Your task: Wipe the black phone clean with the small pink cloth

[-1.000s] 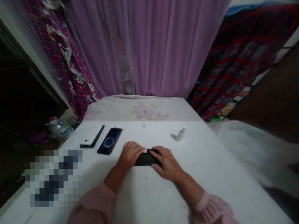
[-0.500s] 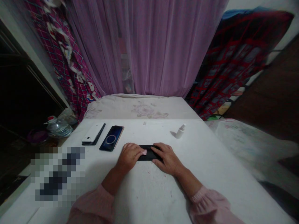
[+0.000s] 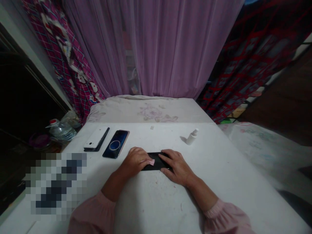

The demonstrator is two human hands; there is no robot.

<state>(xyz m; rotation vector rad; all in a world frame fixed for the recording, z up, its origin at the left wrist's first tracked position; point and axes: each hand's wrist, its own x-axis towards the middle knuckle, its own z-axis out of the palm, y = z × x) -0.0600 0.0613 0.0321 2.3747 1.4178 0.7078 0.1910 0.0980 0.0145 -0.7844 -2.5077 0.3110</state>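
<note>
A black phone (image 3: 157,161) lies flat on the white table (image 3: 219,169) between my hands. My left hand (image 3: 135,160) has its fingers curled, pinching a small pink cloth (image 3: 151,161) against the phone's left part. My right hand (image 3: 177,166) rests on the phone's right end, fingers bent over it and holding it down. Both wrists come out of pink sleeves at the bottom of the view.
A dark phone with a ring on its screen (image 3: 116,148) and a white phone (image 3: 95,139) lie at the left back. A small white spray bottle (image 3: 191,137) lies at the right back. A purple curtain (image 3: 158,48) hangs behind a floral cushion (image 3: 151,110).
The pink cloth under my left fingers has shifted slightly right along the phone. My right hand has stayed on the phone's right end. The view has tilted a little.
</note>
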